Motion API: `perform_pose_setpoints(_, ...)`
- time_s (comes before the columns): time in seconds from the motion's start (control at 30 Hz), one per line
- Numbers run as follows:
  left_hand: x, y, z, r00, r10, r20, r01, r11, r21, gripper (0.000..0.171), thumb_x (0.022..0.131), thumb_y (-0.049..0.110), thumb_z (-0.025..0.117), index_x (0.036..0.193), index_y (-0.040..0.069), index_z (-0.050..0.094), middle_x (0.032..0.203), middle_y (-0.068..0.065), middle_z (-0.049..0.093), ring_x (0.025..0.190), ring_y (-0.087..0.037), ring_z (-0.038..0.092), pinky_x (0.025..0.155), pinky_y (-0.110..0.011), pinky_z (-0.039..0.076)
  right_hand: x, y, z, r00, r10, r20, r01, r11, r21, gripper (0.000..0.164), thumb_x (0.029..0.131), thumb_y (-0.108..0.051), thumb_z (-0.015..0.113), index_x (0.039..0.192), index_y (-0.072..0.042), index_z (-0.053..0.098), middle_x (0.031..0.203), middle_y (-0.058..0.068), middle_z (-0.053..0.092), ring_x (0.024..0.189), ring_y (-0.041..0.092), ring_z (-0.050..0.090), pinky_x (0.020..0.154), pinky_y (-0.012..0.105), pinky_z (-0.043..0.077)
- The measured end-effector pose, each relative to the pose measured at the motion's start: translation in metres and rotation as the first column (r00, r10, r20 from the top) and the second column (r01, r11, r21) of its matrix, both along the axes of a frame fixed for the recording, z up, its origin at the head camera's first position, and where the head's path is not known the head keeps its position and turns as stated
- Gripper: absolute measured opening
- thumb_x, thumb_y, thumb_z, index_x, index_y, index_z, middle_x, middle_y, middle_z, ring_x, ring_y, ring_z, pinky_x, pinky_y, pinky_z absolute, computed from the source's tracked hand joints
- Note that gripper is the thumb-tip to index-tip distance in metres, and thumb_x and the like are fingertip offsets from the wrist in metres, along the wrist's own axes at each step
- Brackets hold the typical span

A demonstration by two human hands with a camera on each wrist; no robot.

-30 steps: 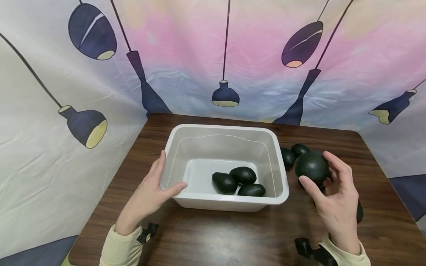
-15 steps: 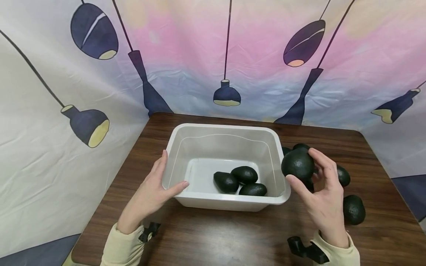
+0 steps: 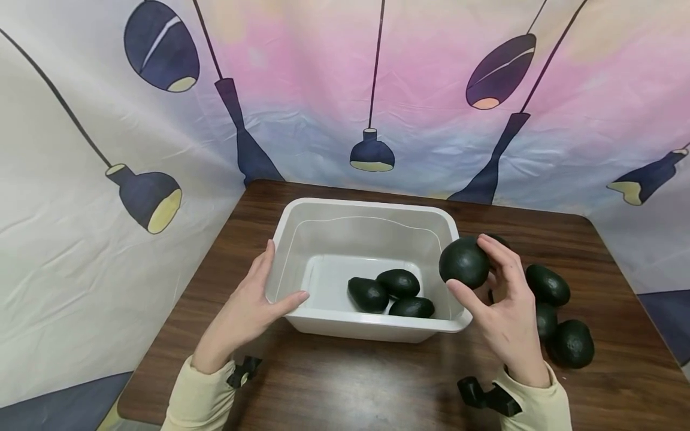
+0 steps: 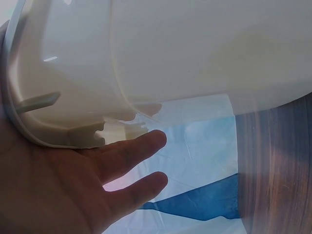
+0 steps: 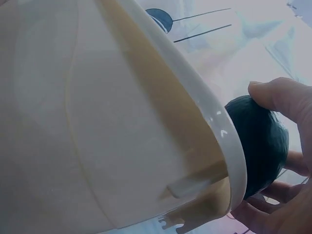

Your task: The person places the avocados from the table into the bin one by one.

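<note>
My right hand (image 3: 507, 305) holds a dark green avocado (image 3: 464, 263) between thumb and fingers, over the right rim of the white plastic tub (image 3: 350, 323). The right wrist view has this avocado (image 5: 258, 146) just past the tub's rim (image 5: 214, 117). At the tub's front left corner rests my left hand (image 3: 242, 311), thumb across the front rim and fingers along the outside of the left wall. Those fingers (image 4: 136, 151) look straight and spread in the left wrist view. Inside the tub, three avocados (image 3: 368, 294) lie together toward the front right.
Several more avocados (image 3: 571, 343) lie on the brown wooden table (image 3: 345, 383) to the right of the tub, some partly hidden behind my right hand. A cloth printed with lamps (image 3: 318, 90) hangs behind the table.
My right hand has carried the avocado leftward from above the others on the table to the tub's right rim. My left hand has stayed at the tub's corner.
</note>
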State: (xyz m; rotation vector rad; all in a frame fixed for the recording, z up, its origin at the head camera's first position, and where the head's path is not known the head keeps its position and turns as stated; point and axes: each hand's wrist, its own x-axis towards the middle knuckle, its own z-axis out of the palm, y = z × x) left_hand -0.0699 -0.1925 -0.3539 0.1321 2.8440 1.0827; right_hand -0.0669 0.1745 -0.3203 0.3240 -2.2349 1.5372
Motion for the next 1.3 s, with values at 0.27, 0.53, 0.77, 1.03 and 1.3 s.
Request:
perform_pose_setpoints(0.27,0.000,0.000,0.000,1.000,0.004,-0.002,-0.004,1.000,-0.004,0.110,0.083,0.064,0.065,0.156,0.023,-0.007,0.162,-0.006,0.007,0.144,-0.031,0.019,0.110,-0.057,0.025,-0.007,-0.001,0.004,0.998,0.045,-0.048,-0.042,0.998,0.047,0.075,0.073,0.015,0.077,0.140,-0.003,0.050,0.143,0.012,0.044,0.127,0.016,0.047,0.097,0.017,0.040)
perform_pose_setpoints(0.53,0.000,0.000,0.001,1.000,0.012,0.006,-0.012,1.000,-0.005,0.110,0.082,0.066,0.064,0.156,0.024,-0.007,0.162,-0.005,0.007,0.144,-0.031,0.020,0.109,-0.057,0.025,-0.012,-0.003,0.009,0.998,0.046,-0.045,-0.042,0.995,0.088,0.074,0.074,0.008,0.080,0.140,-0.009,0.052,0.144,0.006,0.045,0.128,0.015,0.047,0.097,0.017,0.040)
perform_pose_setpoints(0.77,0.000,0.000,0.000,1.000,0.011,0.000,-0.011,1.000,-0.001,0.110,0.082,0.065,0.065,0.156,0.024,-0.007,0.162,-0.005,0.007,0.144,-0.031,0.019,0.109,-0.057,0.025,-0.017,-0.007,0.014,0.999,0.035,-0.039,-0.028,0.986,0.166,0.069,0.075,0.002,0.082,0.138,-0.006,0.053,0.145,0.002,0.045,0.126,0.012,0.046,0.092,0.015,0.038)
perform_pose_setpoints(1.03,0.001,0.000,-0.001,1.000,0.014,-0.002,-0.014,1.000,-0.004,0.110,0.083,0.064,0.064,0.156,0.023,-0.007,0.162,-0.006,0.007,0.144,-0.033,0.020,0.109,-0.058,0.026,-0.023,-0.008,0.017,0.997,0.050,-0.059,-0.036,0.973,0.226,0.069,0.075,-0.001,0.083,0.137,-0.004,0.053,0.145,0.004,0.045,0.128,0.017,0.047,0.095,0.014,0.038)
perform_pose_setpoints(1.3,0.000,0.000,-0.003,1.000,0.017,-0.014,-0.017,1.000,-0.014,0.109,0.083,0.064,0.064,0.156,0.024,-0.007,0.162,-0.008,0.009,0.142,-0.036,0.024,0.107,-0.059,0.028,-0.027,-0.011,0.019,0.994,0.082,-0.075,-0.063,0.971,0.231,0.067,0.074,-0.001,0.083,0.135,-0.003,0.054,0.144,0.004,0.046,0.127,0.021,0.048,0.094,0.018,0.038)
